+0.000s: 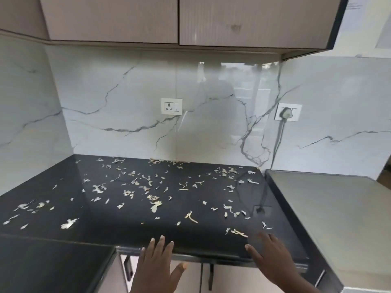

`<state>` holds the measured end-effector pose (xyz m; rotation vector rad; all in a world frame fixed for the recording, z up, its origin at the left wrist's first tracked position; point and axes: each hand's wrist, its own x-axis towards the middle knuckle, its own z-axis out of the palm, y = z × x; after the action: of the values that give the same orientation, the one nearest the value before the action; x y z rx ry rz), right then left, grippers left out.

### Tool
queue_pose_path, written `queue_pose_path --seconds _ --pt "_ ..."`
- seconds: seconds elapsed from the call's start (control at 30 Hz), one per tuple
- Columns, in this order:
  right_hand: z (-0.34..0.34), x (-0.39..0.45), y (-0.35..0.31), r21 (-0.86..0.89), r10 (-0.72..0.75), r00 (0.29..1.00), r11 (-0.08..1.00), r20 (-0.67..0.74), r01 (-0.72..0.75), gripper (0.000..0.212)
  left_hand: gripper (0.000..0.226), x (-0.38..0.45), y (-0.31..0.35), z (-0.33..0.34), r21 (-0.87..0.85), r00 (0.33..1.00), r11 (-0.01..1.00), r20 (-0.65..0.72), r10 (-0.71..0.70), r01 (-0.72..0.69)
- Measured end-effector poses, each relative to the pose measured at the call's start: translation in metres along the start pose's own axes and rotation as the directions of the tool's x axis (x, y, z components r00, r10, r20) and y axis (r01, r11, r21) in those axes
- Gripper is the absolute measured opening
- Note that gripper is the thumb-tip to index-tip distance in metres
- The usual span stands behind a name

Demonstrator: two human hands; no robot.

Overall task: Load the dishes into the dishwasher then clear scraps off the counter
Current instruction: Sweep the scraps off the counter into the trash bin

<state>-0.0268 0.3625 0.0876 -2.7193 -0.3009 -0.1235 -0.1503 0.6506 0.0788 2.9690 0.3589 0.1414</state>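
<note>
Left hand (157, 264): nearest the camera, at the front edge of the worktop, fingers straight and spread, thumb out to the side; it holds nothing, fingertips over the edge.
Right hand (269, 253): also at the worktop's front edge, to the right, fingers straight and together, lying flat on or just above the surface; it holds nothing.
Worktop (118, 227): black, glossy, running left round a corner.
Scraps (155, 205): pale peelings and flakes, too many to count, scattered over most of the worktop from its back edge to near the front; the closest bit lies just beyond the right hand.
Sockets: two on the marble wall behind the worktop; the socket (171, 106) in the middle has nothing in it, the plug (286, 113) sits in the right one with a grey cord hanging down.
Appliance (330, 204): flat grey top, just right of the worktop.
Cupboards: two upper doors (110, 17) above the worktop; lower doors below its front edge.
</note>
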Motion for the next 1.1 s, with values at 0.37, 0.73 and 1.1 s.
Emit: queue_pose_path --seconds 0.37,0.73,1.1 --pt "0.019 0.096 0.055 -0.21 0.039 0.967 0.978 0.253 0.016 0.145 0.093 0.106 0.034 0.042 0.016 0.972 0.99 0.189 -0.141 0.141" --pt "0.084 0.175 -0.008 -0.072 -0.165 0.93 0.977 0.328 0.199 0.129 0.098 0.177 0.048 0.067 -0.023 0.96 0.964 -0.085 -0.267 0.266" --pt "0.096 0.249 -0.076 0.238 -0.407 0.84 0.91 0.359 0.339 0.117 0.111 0.206 0.037 0.056 -0.026 0.883 0.888 -0.096 -0.46 0.46"
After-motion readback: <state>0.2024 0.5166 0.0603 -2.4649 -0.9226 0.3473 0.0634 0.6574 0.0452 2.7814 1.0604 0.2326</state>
